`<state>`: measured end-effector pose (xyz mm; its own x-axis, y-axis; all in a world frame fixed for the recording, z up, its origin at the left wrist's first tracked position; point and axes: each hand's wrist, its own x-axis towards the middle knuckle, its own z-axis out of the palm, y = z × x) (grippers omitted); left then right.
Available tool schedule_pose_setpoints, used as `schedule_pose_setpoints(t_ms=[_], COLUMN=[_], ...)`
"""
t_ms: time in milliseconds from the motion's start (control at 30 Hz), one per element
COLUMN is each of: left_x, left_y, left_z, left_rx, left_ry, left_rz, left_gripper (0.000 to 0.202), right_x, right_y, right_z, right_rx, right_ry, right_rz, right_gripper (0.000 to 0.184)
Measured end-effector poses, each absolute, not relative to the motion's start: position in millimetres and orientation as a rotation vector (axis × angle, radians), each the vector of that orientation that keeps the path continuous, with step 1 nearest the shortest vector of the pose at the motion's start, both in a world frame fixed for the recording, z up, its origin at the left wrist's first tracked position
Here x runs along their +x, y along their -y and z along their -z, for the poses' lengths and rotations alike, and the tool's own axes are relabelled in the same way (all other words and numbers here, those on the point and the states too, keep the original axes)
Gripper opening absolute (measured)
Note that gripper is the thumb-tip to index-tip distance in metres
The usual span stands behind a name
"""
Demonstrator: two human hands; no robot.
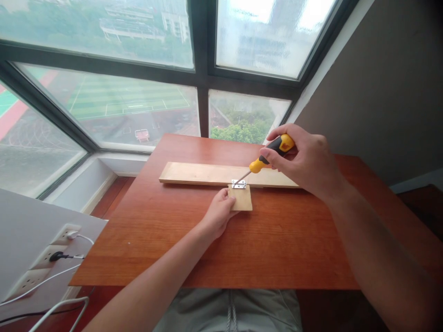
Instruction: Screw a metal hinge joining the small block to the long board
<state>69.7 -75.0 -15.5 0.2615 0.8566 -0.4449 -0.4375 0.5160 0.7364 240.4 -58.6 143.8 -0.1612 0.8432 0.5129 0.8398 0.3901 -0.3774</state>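
Note:
My right hand (308,161) is closed round the yellow and black handle of a screwdriver (256,164). Its shaft slants down to the left, and the tip meets the near leaf of a small silver hinge (239,184). This hinge spans the front edge of a long pale wooden board (197,172) and a small square wooden piece (244,201). My left hand (220,210) pinches the square piece at its left side, thumb on top and fingers underneath. Whether a screw sits under the tip is too small to tell.
The boards lie on a reddish-brown wooden table (145,240). Beyond it stand large windows with dark frames (203,78). Wall sockets (43,257) with plugs and cables are at the lower left. A grey wall (387,92) rises on the right.

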Motion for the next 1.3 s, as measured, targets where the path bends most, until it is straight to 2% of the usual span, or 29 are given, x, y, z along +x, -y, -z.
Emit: schedule_pose_setpoints(t_ms=[233,400,500,600,700,833,933,1133,1233,1300], left_x=[69,69,69,70,70,70,70,70,70,70], left_y=[76,75,75,75,75,76,76,74,74,74], left_z=[16,19,19,17,16,16,15,15,17,18], left_rx=[0.549,0.548,0.55,0.55,0.556,0.556,0.553,0.556,0.556,0.558], left_ry=[-0.917,-0.914,-0.91,-0.917,-0.927,-0.925,-0.925,-0.939,-0.936,-0.935], left_rz=[-0.94,-0.946,-0.951,-0.943,-0.936,-0.946,-0.948,-0.929,-0.929,-0.931], left_gripper=[0.021,0.02,0.018,0.017,0.017,0.015,0.014,0.013,0.013,0.013], right_x=[225,218,217,216,214,212,212,210,209,209], right_y=[49,53,55,52,50,54,55,52,55,56], right_z=[-152,-162,-164,-160,-158,-160,-161,-158,-161,-162], right_rx=[-1.47,-1.39,-1.279,-1.344,-1.444,-1.398,-1.341,-1.49,-1.455,-1.384], right_ry=[2.1,2.204,2.265,2.233,2.184,2.207,2.249,2.172,2.206,2.248], right_rz=[0.194,0.013,-0.095,0.072,0.229,0.06,-0.034,0.271,0.116,-0.013], right_gripper=[0.037,0.016,0.02,0.019,0.027,0.012,0.022,0.027,0.019,0.02])
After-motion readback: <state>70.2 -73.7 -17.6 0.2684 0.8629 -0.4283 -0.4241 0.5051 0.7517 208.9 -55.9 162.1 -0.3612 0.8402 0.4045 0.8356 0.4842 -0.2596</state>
